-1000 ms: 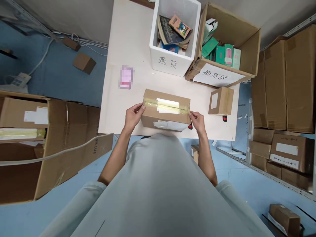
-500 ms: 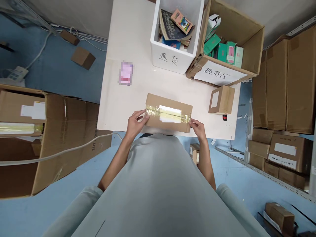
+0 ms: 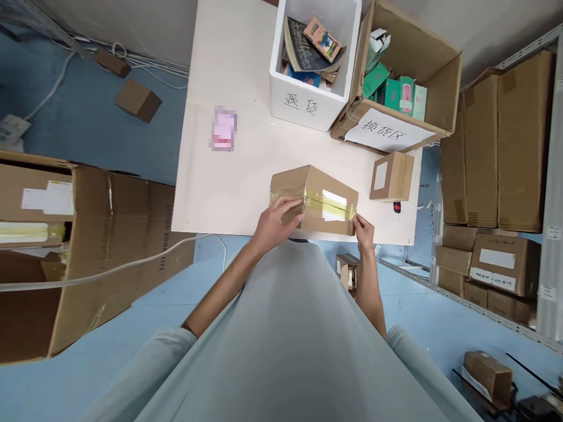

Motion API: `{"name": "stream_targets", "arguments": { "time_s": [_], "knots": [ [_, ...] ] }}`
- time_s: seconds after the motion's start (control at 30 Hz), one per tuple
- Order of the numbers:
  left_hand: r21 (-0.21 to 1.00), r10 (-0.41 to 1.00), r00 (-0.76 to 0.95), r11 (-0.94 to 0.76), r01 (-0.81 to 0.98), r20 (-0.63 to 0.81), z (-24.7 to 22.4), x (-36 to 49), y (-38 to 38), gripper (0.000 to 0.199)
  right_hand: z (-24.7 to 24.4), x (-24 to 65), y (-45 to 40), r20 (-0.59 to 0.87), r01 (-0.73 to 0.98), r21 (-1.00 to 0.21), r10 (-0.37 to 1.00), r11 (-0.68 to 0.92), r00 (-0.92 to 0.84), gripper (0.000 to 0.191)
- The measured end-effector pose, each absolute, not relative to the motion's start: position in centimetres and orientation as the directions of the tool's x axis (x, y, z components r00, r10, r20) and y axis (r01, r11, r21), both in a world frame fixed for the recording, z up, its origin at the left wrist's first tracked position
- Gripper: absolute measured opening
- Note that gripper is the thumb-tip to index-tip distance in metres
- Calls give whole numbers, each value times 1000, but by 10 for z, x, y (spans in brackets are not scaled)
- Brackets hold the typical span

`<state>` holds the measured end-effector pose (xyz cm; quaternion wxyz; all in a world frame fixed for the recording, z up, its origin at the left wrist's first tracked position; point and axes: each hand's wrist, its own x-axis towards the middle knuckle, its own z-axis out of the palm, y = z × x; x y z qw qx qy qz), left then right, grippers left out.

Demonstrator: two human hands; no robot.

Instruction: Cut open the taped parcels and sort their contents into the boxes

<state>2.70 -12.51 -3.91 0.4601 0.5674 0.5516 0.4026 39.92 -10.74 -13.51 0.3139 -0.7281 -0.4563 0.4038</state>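
Observation:
A long brown cardboard box [image 3: 315, 202] with shiny yellowish tape and a white label is at the front edge of the white table. Its left end face is turned into view. My left hand [image 3: 277, 223] lies against that left end, fingers spread on the cardboard and thumb near the lower corner. At the right end, my right hand [image 3: 363, 230] pinches the box's edge between thumb and fingers. A smaller brown box [image 3: 391, 177] with a white label stands to the right, beside a small red and black object [image 3: 397, 207].
Behind are a white bin [image 3: 308, 104] of books and an open carton [image 3: 396, 132] of green boxes. A blurred pink item [image 3: 224, 129] lies on the table [image 3: 211, 193] at left. A large open carton [image 3: 118, 234] stands left; shelved boxes [image 3: 501, 264] fill the right.
The long box has shifted right and turned, bringing its left end into view. My left hand has moved from its left edge onto that end face; my right hand has moved right with it.

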Motion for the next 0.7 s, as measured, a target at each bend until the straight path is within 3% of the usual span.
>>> {"name": "stream_targets", "arguments": {
  "time_s": [0.1, 0.23, 0.43, 0.7],
  "knots": [
    [966, 998, 51, 22, 258, -36, -50, 20, -117, 45, -140, 393, -98, -266, 390, -831, 900, -396, 346, 69],
    [970, 1000, 26, -9, 244, 3, -81, 9, -103, 51, -138, 379, -79, -209, 420, -841, 921, -341, 329, 73],
    [930, 988, -76, 152, 335, -134, -134, -16, -105, 64, -107, 335, -61, -144, 500, -823, 951, -269, 274, 67],
    [883, 906, -390, 313, 350, -167, -164, -85, -102, 48, -28, 219, -70, 77, 619, -777, 993, 117, -91, 45]
  ]
}}
